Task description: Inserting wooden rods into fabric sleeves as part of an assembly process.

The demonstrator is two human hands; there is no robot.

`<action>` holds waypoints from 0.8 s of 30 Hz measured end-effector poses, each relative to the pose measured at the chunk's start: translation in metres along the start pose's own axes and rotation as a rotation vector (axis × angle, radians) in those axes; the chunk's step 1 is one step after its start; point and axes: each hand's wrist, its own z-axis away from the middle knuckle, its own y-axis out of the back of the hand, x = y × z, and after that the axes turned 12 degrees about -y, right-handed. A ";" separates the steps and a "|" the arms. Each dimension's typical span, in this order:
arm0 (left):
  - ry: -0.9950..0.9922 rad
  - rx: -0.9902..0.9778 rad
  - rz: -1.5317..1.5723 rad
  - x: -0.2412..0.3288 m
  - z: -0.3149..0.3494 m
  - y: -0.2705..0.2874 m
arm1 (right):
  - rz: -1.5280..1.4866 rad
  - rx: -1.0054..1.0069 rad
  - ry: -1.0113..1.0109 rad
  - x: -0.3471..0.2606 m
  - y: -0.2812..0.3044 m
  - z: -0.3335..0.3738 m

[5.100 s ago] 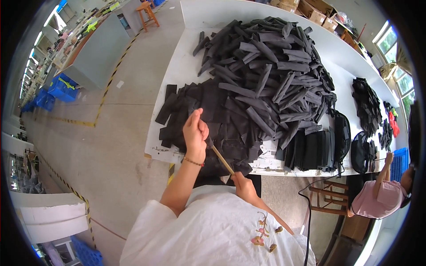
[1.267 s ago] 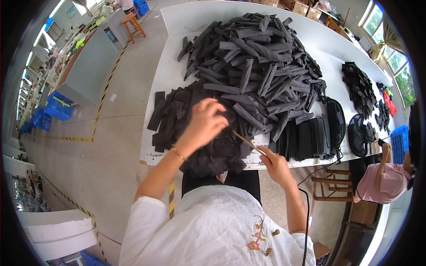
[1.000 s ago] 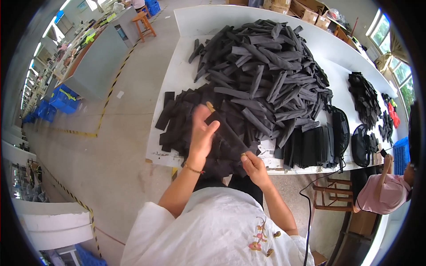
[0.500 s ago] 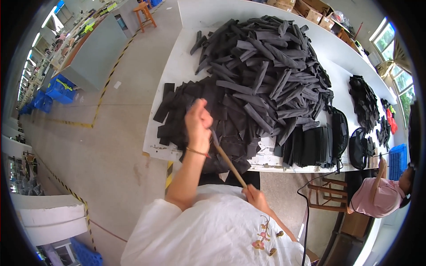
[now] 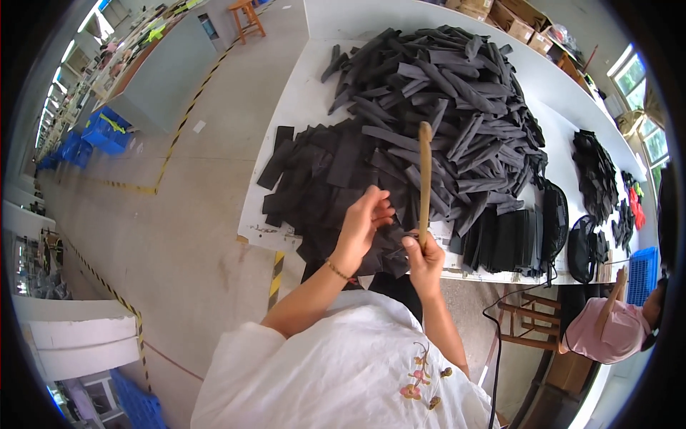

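Note:
A wooden stick (image 5: 425,171) stands almost upright in my right hand (image 5: 426,264), whose fingers wrap round its lower end. Its rounded upper tip is bare and lies across the heap of tubes in view. My left hand (image 5: 363,227) is just to the left, with loosely curled fingers apart, over flat dark fabric pieces (image 5: 314,175). A bit of dark cloth (image 5: 394,234) shows between my hands, by the right thumb; whether it is gripped is hard to make out. Beyond lies a large pile of dark grey fabric tubes (image 5: 457,100).
Both piles lie on a white table (image 5: 296,93) with a raised back wall. Stacked dark panels (image 5: 504,239) and black mesh pieces (image 5: 554,222) are at the right. A seated person in pink (image 5: 607,325) works beyond a wooden stool (image 5: 529,322). A black cable (image 5: 493,357) hangs nearby.
The stick has swung from slanting up-left to nearly upright. My right hand has risen to the table edge, and my left hand has come down and right, away from the stick's far end.

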 end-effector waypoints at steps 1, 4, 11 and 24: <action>-0.219 -0.294 -0.339 -0.004 0.004 0.012 | -0.002 -0.053 -0.053 -0.005 0.007 -0.002; 0.050 -0.763 -0.354 0.001 0.014 0.018 | 0.265 -0.107 0.115 -0.019 0.020 -0.015; 0.240 -0.723 -0.312 0.010 0.031 0.002 | 0.370 -0.002 0.183 -0.054 0.020 -0.043; -0.276 -0.288 -0.592 0.025 0.022 0.042 | -0.117 0.388 0.396 -0.239 0.048 -0.274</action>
